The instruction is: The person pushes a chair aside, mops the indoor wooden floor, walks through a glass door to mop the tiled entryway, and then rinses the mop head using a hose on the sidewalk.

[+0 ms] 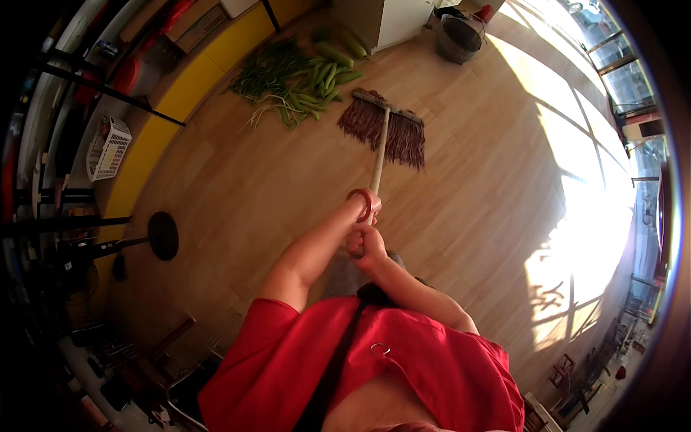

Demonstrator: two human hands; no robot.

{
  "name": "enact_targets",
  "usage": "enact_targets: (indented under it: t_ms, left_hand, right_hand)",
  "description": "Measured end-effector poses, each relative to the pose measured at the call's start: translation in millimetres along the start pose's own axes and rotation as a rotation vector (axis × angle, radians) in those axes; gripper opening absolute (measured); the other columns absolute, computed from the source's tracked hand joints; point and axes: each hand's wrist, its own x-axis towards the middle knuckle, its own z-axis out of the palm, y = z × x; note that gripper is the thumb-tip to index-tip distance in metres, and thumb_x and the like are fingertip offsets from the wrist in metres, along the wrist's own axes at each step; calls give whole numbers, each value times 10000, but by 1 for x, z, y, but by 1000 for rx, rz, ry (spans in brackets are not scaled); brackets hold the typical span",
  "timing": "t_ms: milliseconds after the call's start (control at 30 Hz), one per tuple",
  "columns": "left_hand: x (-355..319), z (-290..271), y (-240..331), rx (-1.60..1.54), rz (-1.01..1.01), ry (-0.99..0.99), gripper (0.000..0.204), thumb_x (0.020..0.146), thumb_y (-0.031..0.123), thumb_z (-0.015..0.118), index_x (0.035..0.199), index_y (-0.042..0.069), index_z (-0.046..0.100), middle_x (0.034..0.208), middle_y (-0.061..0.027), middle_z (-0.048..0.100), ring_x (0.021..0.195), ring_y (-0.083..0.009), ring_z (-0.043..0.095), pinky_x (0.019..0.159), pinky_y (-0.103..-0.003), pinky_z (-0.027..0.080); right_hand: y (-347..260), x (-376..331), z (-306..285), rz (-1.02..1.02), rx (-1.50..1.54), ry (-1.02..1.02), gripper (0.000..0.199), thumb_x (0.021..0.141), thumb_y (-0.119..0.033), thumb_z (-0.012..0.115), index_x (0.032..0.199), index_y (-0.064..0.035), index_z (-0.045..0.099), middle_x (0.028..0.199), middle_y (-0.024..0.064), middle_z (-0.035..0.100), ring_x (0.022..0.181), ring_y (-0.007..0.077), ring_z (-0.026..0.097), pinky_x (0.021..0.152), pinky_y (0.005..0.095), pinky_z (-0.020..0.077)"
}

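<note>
A mop point(380, 147) with a pale wooden handle and a wide head of dark reddish-brown strands lies out ahead of me, its strands spread on the wood-look floor. My left hand point(373, 204), with a reddish bangle at the wrist, is closed round the handle. Closer to my body, my right hand point(368, 243) grips the handle's near end. Just left of the mop head, but apart from it, is a pile of green vegetables point(291, 75): leafy bunches, long green pods and larger gourds.
A dark bucket point(458, 39) stands far right beside a white cabinet point(403, 21). Shelves with yellow fronts point(147, 165) and a white basket point(109, 149) line the left. A standing fan's round base point(163, 236) is on the floor. Sunlight from windows falls at right; stools point(563, 371) stand lower right.
</note>
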Motion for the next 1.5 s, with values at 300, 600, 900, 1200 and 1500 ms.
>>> enact_targets:
  t_ms: [300,600,900,1200,1500]
  left_hand:
    - [43,-60,68,-78,-23,16,37,700,5,500,671,-17,510,551,-112,506,475,-228,546,390,-364,428]
    - [67,-131,201,201,-79,3,65,728,23,498,738,-31,534,559,-124,519,446,-227,538,372,-363,427]
    - [150,-160,331,262,-13,15,90,749,58,494,792,-12,530,627,-90,546,522,-200,561,457,-336,464]
    - [210,-47,336,113,69,-97,158,702,71,546,817,-38,545,738,-163,584,624,-252,586,547,-378,486]
    - [156,-29,250,149,-181,-346,243,727,114,544,909,-41,502,769,-173,585,695,-281,605,525,-413,502]
  right_hand:
    - [-62,43,63,-59,28,-34,143,734,-37,472,662,-119,381,517,-31,364,395,78,334,348,209,278]
    - [-162,74,157,-128,112,-31,96,720,-39,479,674,-87,410,507,-10,372,397,102,348,363,247,307]
    - [-298,128,202,-254,220,31,133,747,-45,498,668,-105,410,513,-40,394,371,65,340,326,205,263]
    - [-338,63,96,-347,-30,271,136,777,-59,525,718,-83,405,528,-23,387,377,36,318,307,183,219]
    - [-203,-58,133,-144,139,417,105,749,-51,531,720,-62,431,518,-6,390,358,58,333,291,201,257]
